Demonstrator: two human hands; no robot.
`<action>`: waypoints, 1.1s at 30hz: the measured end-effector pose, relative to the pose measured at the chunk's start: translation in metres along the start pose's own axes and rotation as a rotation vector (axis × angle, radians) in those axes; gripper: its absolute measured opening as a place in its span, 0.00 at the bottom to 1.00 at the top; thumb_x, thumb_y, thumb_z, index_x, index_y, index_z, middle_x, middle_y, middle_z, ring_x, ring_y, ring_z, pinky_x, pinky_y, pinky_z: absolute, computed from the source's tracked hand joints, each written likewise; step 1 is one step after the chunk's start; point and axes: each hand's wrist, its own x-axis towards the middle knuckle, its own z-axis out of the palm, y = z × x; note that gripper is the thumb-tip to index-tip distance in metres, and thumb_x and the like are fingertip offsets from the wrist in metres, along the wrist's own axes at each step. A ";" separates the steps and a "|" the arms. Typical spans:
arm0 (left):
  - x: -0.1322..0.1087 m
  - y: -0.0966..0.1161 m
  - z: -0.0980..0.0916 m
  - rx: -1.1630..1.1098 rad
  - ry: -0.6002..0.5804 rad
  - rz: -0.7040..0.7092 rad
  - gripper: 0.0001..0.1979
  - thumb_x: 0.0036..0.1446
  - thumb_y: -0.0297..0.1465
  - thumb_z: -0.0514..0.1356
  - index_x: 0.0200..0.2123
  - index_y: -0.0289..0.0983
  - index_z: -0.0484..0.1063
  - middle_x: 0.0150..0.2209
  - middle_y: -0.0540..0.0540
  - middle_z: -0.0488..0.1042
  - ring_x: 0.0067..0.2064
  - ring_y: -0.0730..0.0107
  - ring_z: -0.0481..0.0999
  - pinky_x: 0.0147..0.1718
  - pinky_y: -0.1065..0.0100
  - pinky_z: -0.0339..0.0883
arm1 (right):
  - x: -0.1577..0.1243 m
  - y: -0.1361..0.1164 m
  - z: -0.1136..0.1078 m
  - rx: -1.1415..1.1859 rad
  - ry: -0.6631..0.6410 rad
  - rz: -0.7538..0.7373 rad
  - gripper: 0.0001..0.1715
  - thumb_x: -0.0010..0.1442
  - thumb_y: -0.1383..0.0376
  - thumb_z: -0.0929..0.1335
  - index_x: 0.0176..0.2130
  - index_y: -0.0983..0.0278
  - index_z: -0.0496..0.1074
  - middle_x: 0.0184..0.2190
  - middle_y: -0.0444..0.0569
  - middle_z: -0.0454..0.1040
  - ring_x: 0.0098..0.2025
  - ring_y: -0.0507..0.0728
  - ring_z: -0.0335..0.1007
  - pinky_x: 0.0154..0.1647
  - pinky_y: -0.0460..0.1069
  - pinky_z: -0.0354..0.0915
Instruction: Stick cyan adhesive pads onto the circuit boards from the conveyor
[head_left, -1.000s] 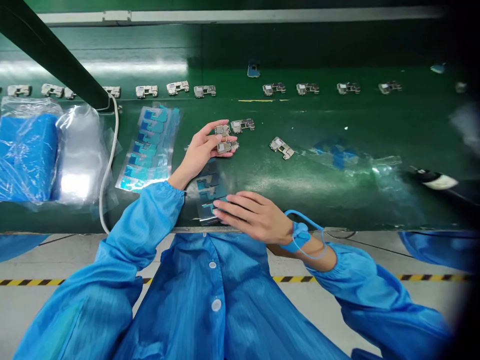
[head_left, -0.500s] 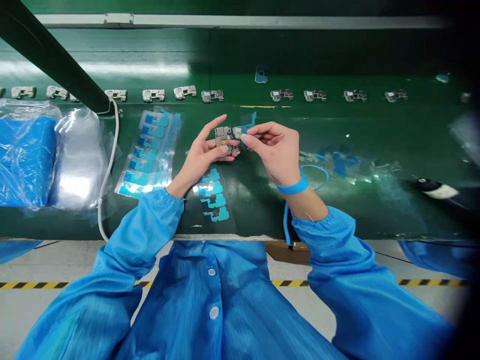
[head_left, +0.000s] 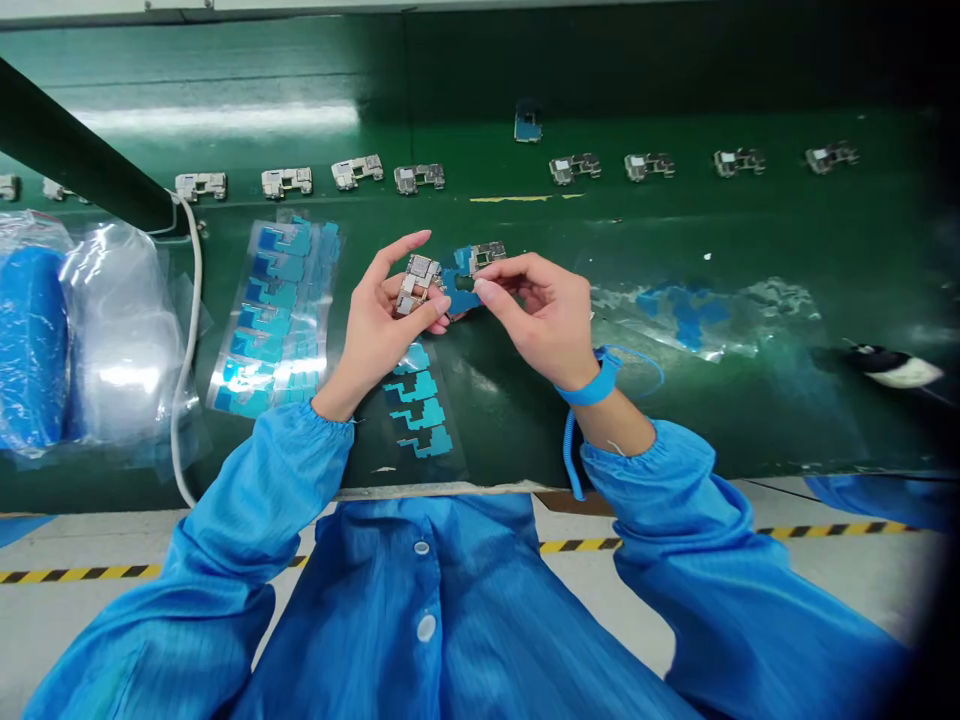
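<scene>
My left hand (head_left: 390, 305) holds a small metallic circuit board (head_left: 417, 283) between thumb and fingers, with its index finger stretched out. Between my two hands is a blue-faced piece (head_left: 459, 288), touched by my left thumb at its left side. My right hand (head_left: 541, 305) pinches a second board (head_left: 487, 257) by its lower edge, thumb and index finger pressed together. A blue band is on my right wrist. Just below my left hand lies a clear sheet with teal cut-out stickers (head_left: 427, 412).
Similar boards (head_left: 286, 182) stand in a row along the back. A larger sticker sheet (head_left: 271, 310), a white cable (head_left: 187, 400) and plastic-wrapped blue material (head_left: 31, 345) are at the left. Clear film (head_left: 701, 315) and a black-and-white object (head_left: 896, 366) lie right.
The board at my right hand has turned, and a blue face now shows between my hands. The board in my left hand has tilted. The camera view has shifted.
</scene>
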 end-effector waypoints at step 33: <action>-0.002 0.004 -0.006 -0.065 -0.063 -0.033 0.41 0.66 0.55 0.73 0.73 0.48 0.63 0.66 0.38 0.82 0.74 0.40 0.78 0.60 0.48 0.88 | 0.010 0.000 -0.015 0.046 0.065 0.146 0.30 0.61 0.35 0.81 0.39 0.55 0.76 0.33 0.44 0.81 0.36 0.58 0.84 0.43 0.57 0.85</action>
